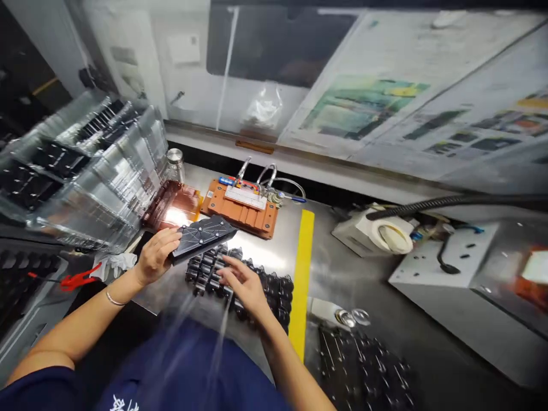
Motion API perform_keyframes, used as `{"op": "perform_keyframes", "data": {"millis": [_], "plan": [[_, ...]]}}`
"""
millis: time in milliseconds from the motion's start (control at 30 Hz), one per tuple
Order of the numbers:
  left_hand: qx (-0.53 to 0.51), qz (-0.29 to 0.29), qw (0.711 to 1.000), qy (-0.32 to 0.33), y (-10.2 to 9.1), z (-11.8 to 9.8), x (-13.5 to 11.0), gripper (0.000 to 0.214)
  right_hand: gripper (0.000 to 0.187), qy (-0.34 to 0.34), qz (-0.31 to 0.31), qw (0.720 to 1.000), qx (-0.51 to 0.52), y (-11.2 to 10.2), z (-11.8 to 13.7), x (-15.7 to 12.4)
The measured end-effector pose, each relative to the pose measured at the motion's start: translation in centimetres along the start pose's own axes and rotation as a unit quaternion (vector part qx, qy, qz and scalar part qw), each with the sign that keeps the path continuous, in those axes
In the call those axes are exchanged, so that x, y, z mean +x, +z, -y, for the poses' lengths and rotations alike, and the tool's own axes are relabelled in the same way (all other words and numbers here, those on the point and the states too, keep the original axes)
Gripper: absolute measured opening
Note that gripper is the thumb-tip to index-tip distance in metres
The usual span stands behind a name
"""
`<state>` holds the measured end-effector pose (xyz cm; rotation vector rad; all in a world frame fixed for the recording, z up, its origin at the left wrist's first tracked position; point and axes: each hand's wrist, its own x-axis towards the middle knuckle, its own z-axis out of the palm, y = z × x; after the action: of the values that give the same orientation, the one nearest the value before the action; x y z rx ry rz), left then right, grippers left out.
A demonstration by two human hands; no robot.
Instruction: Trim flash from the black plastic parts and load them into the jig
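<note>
My left hand (158,254) grips one end of a flat black plastic part (203,237) with small metal pins on its face. The part is held tilted above the metal bench. Close to its right, my right hand (243,282) has its fingers partly spread, and nothing shows in them. It hovers over several rows of black ribbed plastic parts (278,294); whether a fingertip touches one I cannot tell. Just beyond the held part lies an orange-brown fixture block (240,211) with a pale bar and clamps on it.
Clear plastic trays (115,182) of black parts are stacked at the left. Red-handled cutters (79,279) lie near a white glove (115,265). A yellow tape strip (303,257) crosses the bench. More black parts (363,365) and a grey machine box (445,274) stand right.
</note>
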<state>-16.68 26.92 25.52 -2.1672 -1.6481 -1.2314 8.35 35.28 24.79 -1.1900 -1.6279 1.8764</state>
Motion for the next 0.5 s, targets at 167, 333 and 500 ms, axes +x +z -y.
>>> {"op": "perform_keyframes", "data": {"millis": [167, 333, 500], "plan": [[0.218, -0.037, 0.954, -0.200, -11.0, 6.3, 5.2, 0.048, 0.055, 0.029, -0.071, 0.994, -0.075, -3.4, -2.6, 0.4], [0.353, -0.038, 0.848, -0.394, -19.1, 18.7, 11.2, 0.051, 0.053, 0.020, -0.069, 0.991, -0.110, -1.9, -4.3, -0.7], [0.335, 0.034, 0.865, -0.372, -21.7, 27.0, 12.2, 0.028, 0.048, -0.009, -0.020, 0.990, -0.142, 3.6, -4.8, 0.3]]}}
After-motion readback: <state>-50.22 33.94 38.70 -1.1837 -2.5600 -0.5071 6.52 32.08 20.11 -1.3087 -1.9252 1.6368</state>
